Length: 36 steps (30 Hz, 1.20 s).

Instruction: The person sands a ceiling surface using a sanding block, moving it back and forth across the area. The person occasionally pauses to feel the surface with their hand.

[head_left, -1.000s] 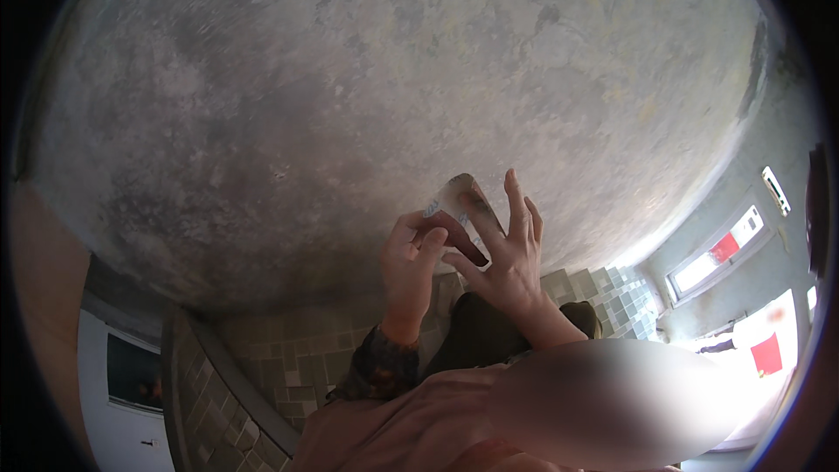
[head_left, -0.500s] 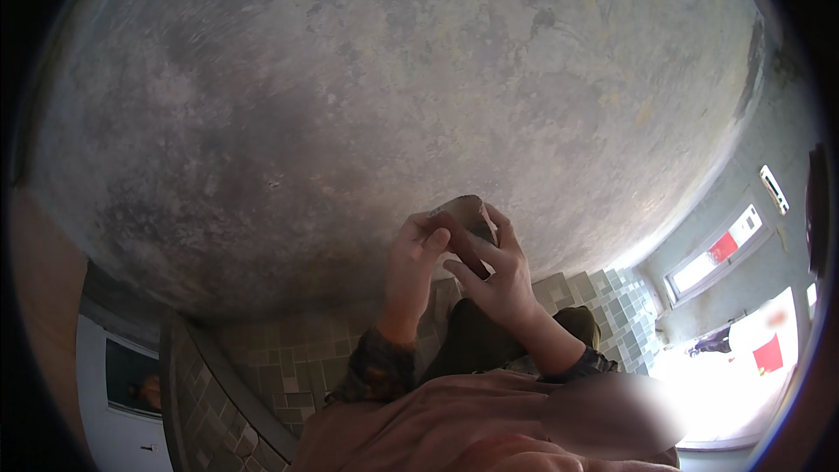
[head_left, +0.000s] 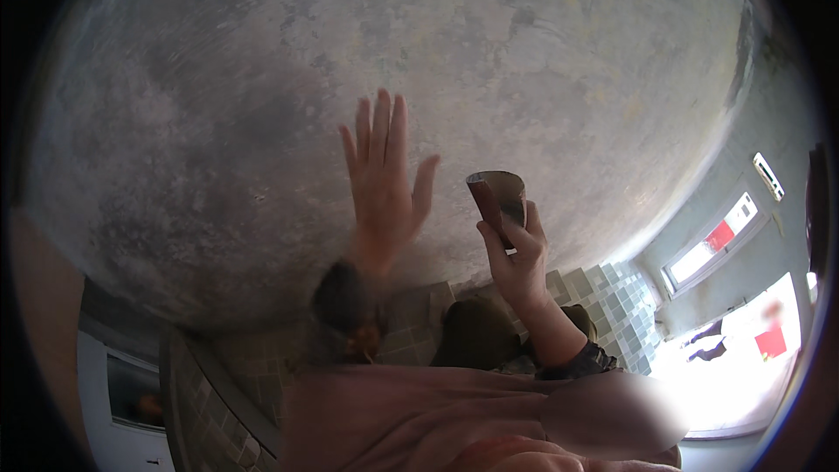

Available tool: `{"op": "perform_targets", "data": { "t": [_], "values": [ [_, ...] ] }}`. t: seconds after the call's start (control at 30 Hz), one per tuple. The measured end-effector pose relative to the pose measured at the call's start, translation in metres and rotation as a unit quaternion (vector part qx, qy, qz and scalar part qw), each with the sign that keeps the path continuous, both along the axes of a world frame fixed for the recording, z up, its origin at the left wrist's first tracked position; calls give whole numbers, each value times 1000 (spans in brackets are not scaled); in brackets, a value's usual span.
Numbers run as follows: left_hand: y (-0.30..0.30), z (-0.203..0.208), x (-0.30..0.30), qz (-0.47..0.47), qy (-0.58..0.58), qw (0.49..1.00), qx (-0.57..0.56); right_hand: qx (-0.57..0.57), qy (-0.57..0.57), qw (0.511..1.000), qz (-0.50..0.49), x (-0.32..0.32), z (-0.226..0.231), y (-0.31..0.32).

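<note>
In front of a patchy grey plastered wall (head_left: 262, 122), my left hand (head_left: 384, 179) is raised with its fingers stretched and spread. Nothing is in it. Whether its palm touches the wall I cannot tell. To the right of it, my right hand (head_left: 522, 267) grips the lower end of a curled sheet of sandpaper (head_left: 495, 203) between thumb and fingers. The sheet is bent into a loop, reddish brown on one face and greyish on the other, and it stands up from the hand. My fingers hide its lower part.
Small grey-green tiles (head_left: 616, 293) cover the floor along the wall's foot. At the right are a window (head_left: 712, 245) and a bright opening (head_left: 734, 376). A white door (head_left: 96, 385) with a dark pane stands at the lower left.
My left hand has let go of the sandpaper, moved up and left and spread its fingers. The right hand keeps the sheet, having shifted slightly right; the sheet now stands more upright.
</note>
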<state>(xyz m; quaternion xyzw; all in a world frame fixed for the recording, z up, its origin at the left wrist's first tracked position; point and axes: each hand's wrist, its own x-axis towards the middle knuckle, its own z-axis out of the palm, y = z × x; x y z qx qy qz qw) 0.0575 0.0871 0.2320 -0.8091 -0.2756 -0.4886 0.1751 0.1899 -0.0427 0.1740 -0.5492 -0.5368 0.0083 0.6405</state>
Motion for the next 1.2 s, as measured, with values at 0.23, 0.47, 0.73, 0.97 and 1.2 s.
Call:
{"op": "perform_targets", "data": {
  "t": [0.23, 0.47, 0.73, 0.97, 1.2],
  "values": [
    [68, 27, 31, 145, 166, 969, 110, 8, -23, 999, -21, 6, -3, 2],
    [70, 55, 50, 146, 255, 938, 182, 23, -32, 998, -47, 24, 28, 18],
    [89, 177, 35, 214, 84, 935, 270, 139, -141, 974, -108, 48, 87, 62],
    [104, 219, -28, 265, -34, 911, 315, 177, -239, 945, -134, 43, 148, 105],
    [109, 221, -46, 303, -65, 898, 313, 219, -373, 878, -206, 16, 199, 149]
  ]
}}
